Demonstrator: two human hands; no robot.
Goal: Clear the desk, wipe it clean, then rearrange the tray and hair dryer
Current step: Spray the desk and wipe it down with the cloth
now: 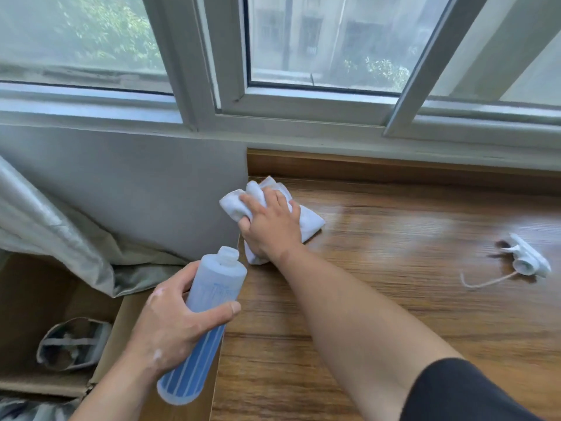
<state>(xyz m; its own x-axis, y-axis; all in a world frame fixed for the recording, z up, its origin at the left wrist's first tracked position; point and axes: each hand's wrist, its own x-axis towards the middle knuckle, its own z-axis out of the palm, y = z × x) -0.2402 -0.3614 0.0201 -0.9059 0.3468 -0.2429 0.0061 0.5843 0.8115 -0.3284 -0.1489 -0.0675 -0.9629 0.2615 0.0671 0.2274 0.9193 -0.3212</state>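
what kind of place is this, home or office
Probably a room at home: a wooden desk under a sliding window, a curtain bunched at the left, and a cardboard box beside the desk.

The cloth lies in the far left corner of the desk, at twelve o'clock, gripped under my right hand. The spray head lies on the desk at two o'clock, well apart. My left hand holds the bottle over the desk's left edge, at nine; the cardboard box sits beyond, at eight.
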